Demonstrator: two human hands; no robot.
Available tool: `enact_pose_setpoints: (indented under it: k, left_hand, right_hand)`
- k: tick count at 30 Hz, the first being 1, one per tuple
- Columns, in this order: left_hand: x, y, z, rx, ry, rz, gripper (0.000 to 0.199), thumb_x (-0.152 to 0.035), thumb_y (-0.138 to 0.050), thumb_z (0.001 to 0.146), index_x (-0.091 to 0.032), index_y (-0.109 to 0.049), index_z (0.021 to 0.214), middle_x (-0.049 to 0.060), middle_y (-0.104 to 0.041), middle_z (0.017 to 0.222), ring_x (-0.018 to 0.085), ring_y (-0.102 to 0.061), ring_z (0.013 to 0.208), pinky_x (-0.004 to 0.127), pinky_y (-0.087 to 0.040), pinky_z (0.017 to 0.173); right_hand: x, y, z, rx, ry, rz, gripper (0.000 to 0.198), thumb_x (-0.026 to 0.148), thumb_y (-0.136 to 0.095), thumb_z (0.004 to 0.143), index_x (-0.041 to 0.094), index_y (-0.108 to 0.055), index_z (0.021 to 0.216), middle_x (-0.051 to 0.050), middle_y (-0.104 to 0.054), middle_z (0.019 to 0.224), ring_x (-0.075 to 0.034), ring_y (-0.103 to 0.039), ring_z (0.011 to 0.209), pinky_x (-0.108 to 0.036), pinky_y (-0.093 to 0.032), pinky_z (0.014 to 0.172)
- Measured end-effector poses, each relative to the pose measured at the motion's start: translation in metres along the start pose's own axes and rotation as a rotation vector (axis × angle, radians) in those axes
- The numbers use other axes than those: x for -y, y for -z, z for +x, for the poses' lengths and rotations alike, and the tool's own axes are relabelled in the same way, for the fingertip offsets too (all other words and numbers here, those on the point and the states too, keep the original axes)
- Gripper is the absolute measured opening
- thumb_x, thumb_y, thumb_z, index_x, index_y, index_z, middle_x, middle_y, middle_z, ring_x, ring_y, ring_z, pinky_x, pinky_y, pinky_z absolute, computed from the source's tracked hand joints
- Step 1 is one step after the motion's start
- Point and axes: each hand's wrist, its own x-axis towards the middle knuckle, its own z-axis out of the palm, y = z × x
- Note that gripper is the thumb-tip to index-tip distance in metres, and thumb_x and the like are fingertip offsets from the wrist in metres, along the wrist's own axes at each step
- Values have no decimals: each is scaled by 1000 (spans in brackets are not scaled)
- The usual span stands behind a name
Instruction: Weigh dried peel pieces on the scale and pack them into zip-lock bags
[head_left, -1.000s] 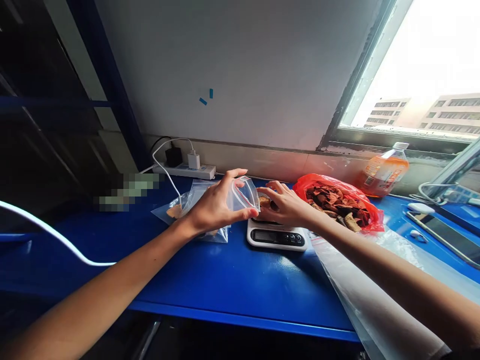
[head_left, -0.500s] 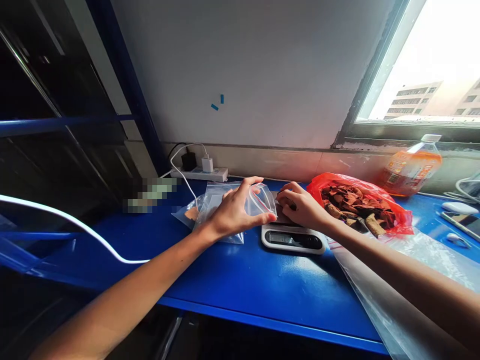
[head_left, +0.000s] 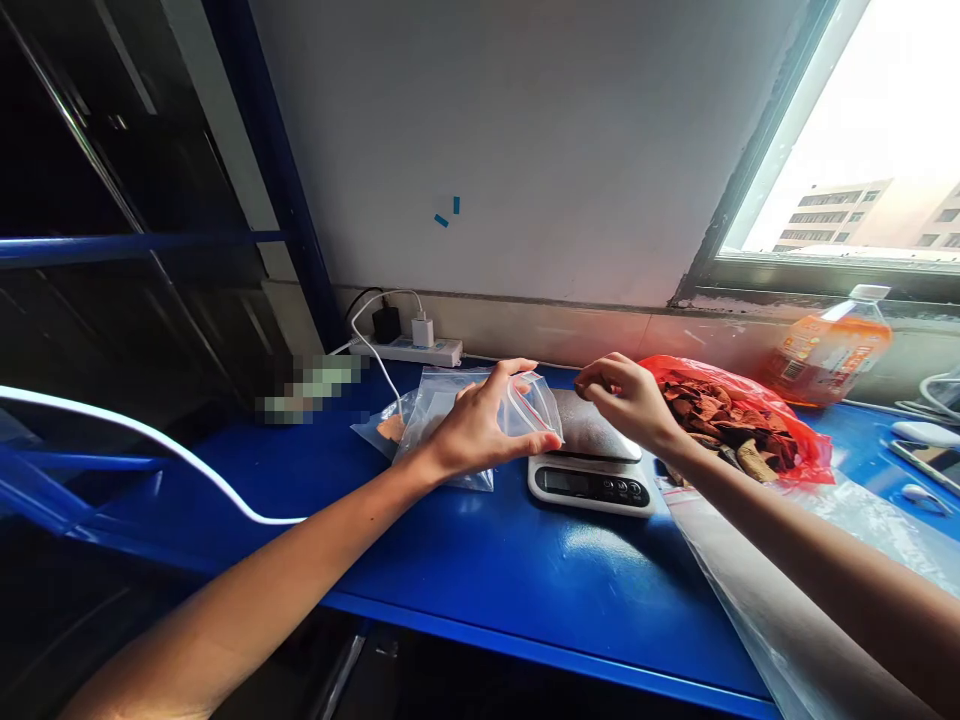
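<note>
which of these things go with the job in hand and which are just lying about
Likely in use:
clear zip bag, held by the left hand
digital scale, near the right hand
dried brown pieces in the red bag

Likely just lying about:
orange drink bottle
power strip
phone
white earbud

Left hand (head_left: 476, 430): positioned at the left side of the scale (head_left: 589, 487), thumb and forefinger curved apart in a C-shaped grip. Right hand (head_left: 634, 400): raised at the scale's far right, fingers curled inward. Both forearms bare, extended, converging toward the scale.
</note>
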Motion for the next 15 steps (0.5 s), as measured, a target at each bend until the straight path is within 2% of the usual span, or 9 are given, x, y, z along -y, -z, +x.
enact_pose_setpoints:
  k: [4, 7, 11, 15]
  left_hand:
    - [0, -1, -2, -17, 22, -68, 95, -62, -81, 61, -21, -41, 137, 18, -63, 127, 39, -58, 122, 58, -45, 101]
    - [-3, -3, -3, -62, 0, -153, 97, -57, -84, 61, -21, -36, 138, 18, -58, 132, 38, -57, 122, 57, -46, 101]
    - [-7, -6, -4, -118, -41, -251, 92, -47, -85, 63, -21, -33, 135, 16, -57, 132, 34, -61, 115, 53, -51, 96]
    - [-7, -9, -5, -136, -25, -218, 90, -41, -86, 63, -22, -32, 134, 14, -60, 127, 35, -61, 116, 53, -51, 95]
  right_hand:
    - [47, 4, 7, 0, -307, 580, 11, 25, -65, 64, 18, -64, 73, 2, -61, 66, -8, -49, 51, -23, -43, 51]
    - [85, -1, 8, 14, -328, 775, 9, 21, -64, 60, 18, -62, 69, 4, -59, 62, -7, -49, 49, -22, -44, 51]
    - [105, -15, 7, 103, -261, 765, 7, 19, -61, 61, 17, -62, 67, 3, -59, 61, -8, -52, 53, -23, -45, 54]
    - [99, -28, 5, 44, -119, 580, 7, 18, -57, 66, 18, -62, 71, 5, -55, 56, -10, -50, 52, -24, -41, 52]
